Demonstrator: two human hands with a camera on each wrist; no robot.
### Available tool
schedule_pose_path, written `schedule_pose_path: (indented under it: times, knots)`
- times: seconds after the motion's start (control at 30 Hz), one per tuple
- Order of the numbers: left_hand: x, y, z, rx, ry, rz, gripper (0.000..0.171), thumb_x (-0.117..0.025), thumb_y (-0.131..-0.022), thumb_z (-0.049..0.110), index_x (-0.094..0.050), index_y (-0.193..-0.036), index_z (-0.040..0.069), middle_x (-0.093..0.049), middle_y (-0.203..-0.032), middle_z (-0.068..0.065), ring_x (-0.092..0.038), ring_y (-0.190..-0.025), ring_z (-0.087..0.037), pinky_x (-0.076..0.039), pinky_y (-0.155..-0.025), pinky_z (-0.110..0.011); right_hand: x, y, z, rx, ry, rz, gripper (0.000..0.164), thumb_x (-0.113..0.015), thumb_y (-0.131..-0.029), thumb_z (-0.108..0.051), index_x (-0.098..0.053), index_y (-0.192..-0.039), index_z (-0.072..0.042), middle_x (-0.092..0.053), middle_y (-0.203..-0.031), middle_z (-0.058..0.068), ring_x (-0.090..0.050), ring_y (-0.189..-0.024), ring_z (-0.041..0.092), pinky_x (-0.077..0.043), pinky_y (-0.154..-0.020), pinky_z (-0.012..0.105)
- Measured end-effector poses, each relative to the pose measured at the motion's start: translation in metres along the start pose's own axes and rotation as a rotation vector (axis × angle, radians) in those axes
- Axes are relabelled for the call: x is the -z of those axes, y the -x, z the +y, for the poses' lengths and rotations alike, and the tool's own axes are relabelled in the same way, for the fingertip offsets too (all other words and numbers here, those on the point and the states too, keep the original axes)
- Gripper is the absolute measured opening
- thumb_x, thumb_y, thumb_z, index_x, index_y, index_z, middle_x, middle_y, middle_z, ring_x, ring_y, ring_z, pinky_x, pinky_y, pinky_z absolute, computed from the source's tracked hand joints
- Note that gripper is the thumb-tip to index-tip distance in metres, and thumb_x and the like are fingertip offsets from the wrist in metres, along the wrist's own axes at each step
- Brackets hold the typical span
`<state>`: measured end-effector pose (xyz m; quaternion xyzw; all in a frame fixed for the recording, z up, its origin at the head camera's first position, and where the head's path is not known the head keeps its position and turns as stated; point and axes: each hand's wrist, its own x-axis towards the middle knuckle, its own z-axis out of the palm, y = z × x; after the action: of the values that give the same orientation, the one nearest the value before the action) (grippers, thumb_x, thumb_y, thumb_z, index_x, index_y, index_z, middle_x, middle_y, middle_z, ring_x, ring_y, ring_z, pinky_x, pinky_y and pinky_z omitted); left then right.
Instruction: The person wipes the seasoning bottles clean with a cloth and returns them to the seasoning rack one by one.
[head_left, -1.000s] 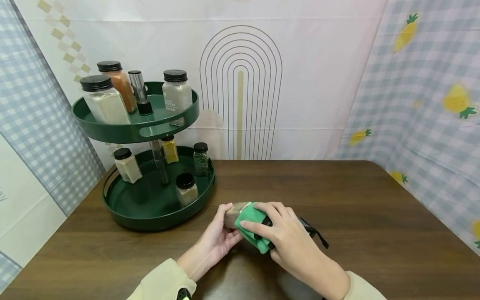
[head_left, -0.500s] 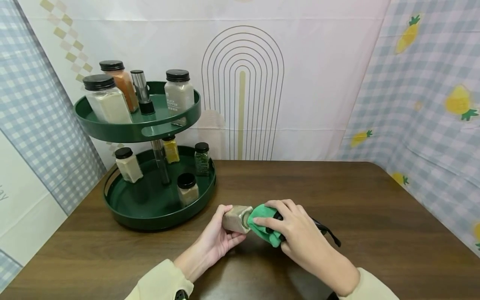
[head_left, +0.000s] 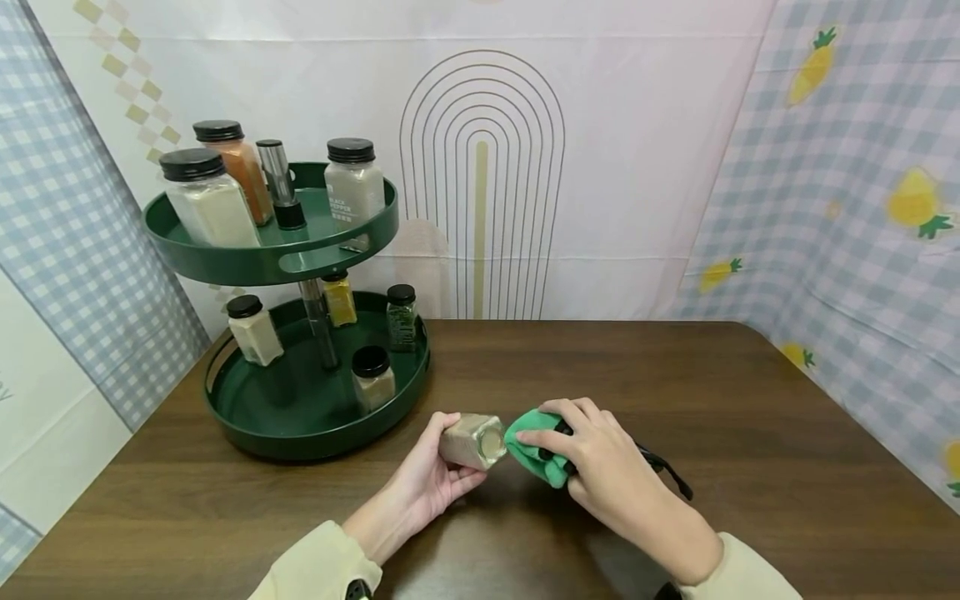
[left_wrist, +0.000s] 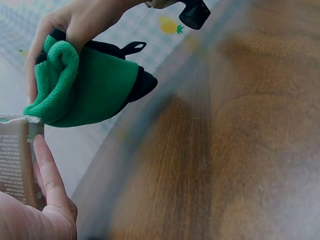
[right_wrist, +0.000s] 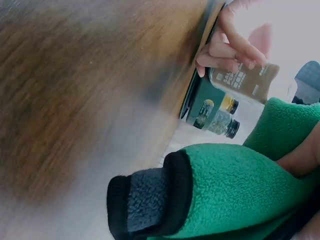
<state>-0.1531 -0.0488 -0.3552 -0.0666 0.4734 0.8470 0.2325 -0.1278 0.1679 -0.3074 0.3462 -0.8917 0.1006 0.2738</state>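
Observation:
My left hand grips a square clear jar of beige powder, which lies on its side above the table. A round ring shows on the jar's right end; whether that is base or mouth I cannot tell. My right hand pinches a bunched green cloth with black edging and a black loop, just right of that end. In the right wrist view, white print runs along the jar, and the folded cloth fills the foreground. In the left wrist view, the cloth hangs by the jar's end.
A dark green two-tier rack stands on the wooden table to the left. Several black-lidded spice jars and a silver grinder sit on its tiers. Behind rises a white curtain; checked cloth hangs at the right.
My right hand has drawn the green cloth rightward off the jar's end, uncovering it. The left hand keeps its grip and has turned the jar so that end faces the camera more.

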Motion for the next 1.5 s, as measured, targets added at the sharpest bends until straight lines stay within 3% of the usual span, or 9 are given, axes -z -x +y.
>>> schedule_pose_path:
  times: [0.13, 0.27, 0.47, 0.67, 0.93, 1.37, 1.5]
  knots:
    - [0.000, 0.000, 0.002, -0.007, 0.029, 0.005, 0.056, -0.047, -0.090, 0.040, -0.032, -0.128, 0.002, -0.053, -0.098, -0.009, -0.060, -0.082, -0.013, -0.052, -0.073, -0.022, 0.002, -0.004, -0.001, -0.029, -0.014, 0.052, 0.074, -0.056, -0.055, 0.021, -0.066, -0.112, -0.026, -0.058, -0.114, 0.006, -0.055, -0.100, 0.024, -0.047, -0.077, 0.042]
    - [-0.002, 0.000, 0.005, -0.014, 0.067, -0.007, 0.060, -0.050, -0.090, 0.039, -0.029, -0.132, 0.002, -0.051, -0.105, -0.010, -0.061, -0.086, -0.014, -0.052, -0.076, -0.024, 0.002, -0.010, -0.010, 0.026, -0.087, 0.109, 0.079, -0.055, -0.055, 0.022, -0.063, -0.117, -0.027, -0.057, -0.117, 0.006, -0.054, -0.102, 0.023, -0.048, -0.079, 0.043]
    - [-0.006, 0.001, 0.009, -0.011, 0.067, -0.025, 0.061, -0.050, -0.091, 0.039, -0.027, -0.134, 0.001, -0.050, -0.107, -0.011, -0.062, -0.086, -0.013, -0.052, -0.079, -0.025, -0.002, -0.012, -0.019, 0.077, -0.108, 0.072, 0.084, -0.053, -0.056, 0.021, -0.060, -0.122, -0.030, -0.054, -0.122, 0.006, -0.052, -0.107, 0.024, -0.048, -0.082, 0.045]
    - [-0.006, 0.001, 0.010, 0.001, 0.067, -0.005, 0.057, -0.047, -0.090, 0.041, -0.031, -0.129, 0.001, -0.053, -0.097, -0.009, -0.060, -0.080, -0.012, -0.052, -0.073, -0.022, -0.003, -0.010, -0.013, 0.033, -0.071, 0.043, 0.081, -0.053, -0.054, 0.021, -0.064, -0.117, -0.029, -0.055, -0.120, 0.006, -0.052, -0.107, 0.024, -0.048, -0.081, 0.043]
    - [-0.003, -0.001, 0.009, 0.016, 0.035, -0.029, 0.050, -0.042, -0.090, 0.040, -0.037, -0.123, 0.003, -0.057, -0.086, -0.006, -0.059, -0.071, -0.010, -0.051, -0.066, -0.019, -0.004, -0.002, -0.007, -0.022, -0.058, 0.017, 0.079, -0.055, -0.058, 0.021, -0.064, -0.117, -0.030, -0.057, -0.117, 0.004, -0.054, -0.103, 0.022, -0.048, -0.081, 0.043]
    - [-0.001, -0.001, 0.012, -0.001, 0.031, -0.052, 0.045, -0.043, -0.090, 0.039, -0.037, -0.120, 0.006, -0.056, -0.091, -0.007, -0.059, -0.076, -0.013, -0.050, -0.070, -0.023, 0.001, -0.001, -0.002, -0.067, -0.029, -0.025, 0.076, -0.057, -0.059, 0.020, -0.064, -0.116, -0.029, -0.058, -0.114, 0.003, -0.055, -0.099, 0.022, -0.047, -0.076, 0.041]
    - [-0.003, -0.001, 0.015, -0.022, 0.019, -0.047, 0.046, -0.045, -0.091, 0.039, -0.035, -0.121, 0.007, -0.054, -0.096, -0.007, -0.059, -0.079, -0.014, -0.050, -0.072, -0.024, 0.005, -0.003, -0.002, -0.082, -0.031, 0.031, 0.075, -0.055, -0.057, 0.020, -0.063, -0.116, -0.026, -0.058, -0.113, 0.004, -0.054, -0.099, 0.023, -0.047, -0.076, 0.041]
